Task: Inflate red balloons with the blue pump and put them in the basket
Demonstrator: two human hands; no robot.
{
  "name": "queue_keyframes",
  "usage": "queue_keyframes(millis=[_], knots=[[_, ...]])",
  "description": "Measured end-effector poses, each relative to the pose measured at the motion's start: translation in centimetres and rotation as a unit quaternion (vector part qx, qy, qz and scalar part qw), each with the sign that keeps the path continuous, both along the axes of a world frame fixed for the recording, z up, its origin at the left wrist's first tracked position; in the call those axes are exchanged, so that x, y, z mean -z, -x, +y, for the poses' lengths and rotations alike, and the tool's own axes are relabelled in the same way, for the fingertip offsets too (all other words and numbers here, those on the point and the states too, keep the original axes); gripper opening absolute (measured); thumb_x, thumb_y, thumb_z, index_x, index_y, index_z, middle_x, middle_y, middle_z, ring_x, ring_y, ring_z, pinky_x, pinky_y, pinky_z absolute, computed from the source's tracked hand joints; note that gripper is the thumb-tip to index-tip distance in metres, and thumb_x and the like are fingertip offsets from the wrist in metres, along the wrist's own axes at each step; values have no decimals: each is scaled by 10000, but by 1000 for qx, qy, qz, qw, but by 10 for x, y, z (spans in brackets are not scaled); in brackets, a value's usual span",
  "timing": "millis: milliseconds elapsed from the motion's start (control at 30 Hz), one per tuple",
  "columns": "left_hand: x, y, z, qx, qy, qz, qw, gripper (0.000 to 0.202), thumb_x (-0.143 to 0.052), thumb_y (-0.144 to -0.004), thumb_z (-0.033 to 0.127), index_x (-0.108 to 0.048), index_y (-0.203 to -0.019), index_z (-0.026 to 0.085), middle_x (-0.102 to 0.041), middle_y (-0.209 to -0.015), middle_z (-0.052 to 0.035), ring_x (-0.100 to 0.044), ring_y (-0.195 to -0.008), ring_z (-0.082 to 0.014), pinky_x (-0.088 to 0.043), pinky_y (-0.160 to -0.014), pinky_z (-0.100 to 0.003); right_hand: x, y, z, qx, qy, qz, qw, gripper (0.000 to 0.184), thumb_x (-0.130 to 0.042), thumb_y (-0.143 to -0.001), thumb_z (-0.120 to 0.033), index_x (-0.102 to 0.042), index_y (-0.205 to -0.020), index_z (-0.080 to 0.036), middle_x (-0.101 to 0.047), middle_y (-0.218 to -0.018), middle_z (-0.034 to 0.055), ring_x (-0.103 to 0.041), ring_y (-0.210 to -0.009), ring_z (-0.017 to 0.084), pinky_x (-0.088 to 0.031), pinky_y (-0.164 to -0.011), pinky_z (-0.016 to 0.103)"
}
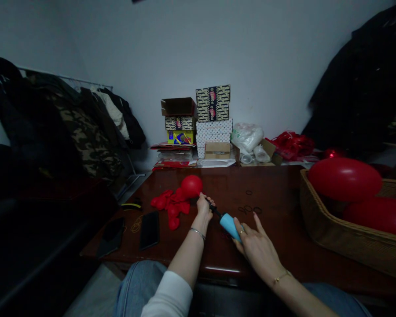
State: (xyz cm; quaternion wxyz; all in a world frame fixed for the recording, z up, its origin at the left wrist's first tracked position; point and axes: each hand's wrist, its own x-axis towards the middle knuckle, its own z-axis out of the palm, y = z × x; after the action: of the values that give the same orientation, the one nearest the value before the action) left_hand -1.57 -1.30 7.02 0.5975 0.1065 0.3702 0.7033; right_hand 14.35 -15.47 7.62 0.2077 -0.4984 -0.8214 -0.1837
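A partly inflated red balloon (192,186) sits on the far end of a hand pump, above the table. My left hand (203,206) is closed round the balloon's neck and the pump's black front end. Behind it, the light blue barrel of the balloon pump (230,226) slants down to the right. My right hand (259,248) grips the rear of that barrel, with one finger stretched out; the pump's back end is hidden by the palm. Left of the balloon lies a pile of limp red balloons (173,207).
A wicker basket (343,240) at the right holds large red balloons (345,178). Several dark rubber bands (247,209) lie right of the pump. Two dark phone-like slabs (149,230) and a yellow-edged tool (131,205) are at the left. Stacked boxes (214,132) stand along the wall.
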Motion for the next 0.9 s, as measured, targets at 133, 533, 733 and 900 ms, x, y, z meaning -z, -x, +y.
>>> queue_keyframes(millis=[133,533,733,900], knots=[[-2,-6,-3,8,-2,19,1000,332,-440,-874,441,-377,-669,188,-370,-480,56,-372,-359,-68,-287,-367,-169,-7,21,14,24,3,-8,1000,490,-521,-828,-277,-456,-1267,-69,-665,-913,93,-638,-727,162,-137,-1122,455],[-13,11,8,-18,5,27,999,313,-416,-893,406,-378,-672,188,-367,-480,63,-344,-337,-56,-270,-354,-153,-1,2,-4,-16,-24,14,999,467,-458,-862,-244,-393,-1305,-111,-652,-980,91,-625,-889,178,-193,-1109,479],[-19,25,14,-28,0,44,999,307,-381,-913,359,-377,-660,185,-359,-474,61,-332,-334,-55,-266,-350,-155,6,-26,-33,-31,-9,18,999,481,-394,-895,-262,-333,-1347,-110,-642,-1045,108,-617,-929,172,-164,-1111,501],[-17,22,11,-28,11,31,999,307,-369,-918,362,-372,-668,184,-347,-472,66,-321,-330,-47,-248,-347,-145,4,-25,-37,-15,-1,14,1000,456,-399,-890,-268,-383,-1317,-108,-654,-995,94,-628,-859,166,-139,-1116,502]])
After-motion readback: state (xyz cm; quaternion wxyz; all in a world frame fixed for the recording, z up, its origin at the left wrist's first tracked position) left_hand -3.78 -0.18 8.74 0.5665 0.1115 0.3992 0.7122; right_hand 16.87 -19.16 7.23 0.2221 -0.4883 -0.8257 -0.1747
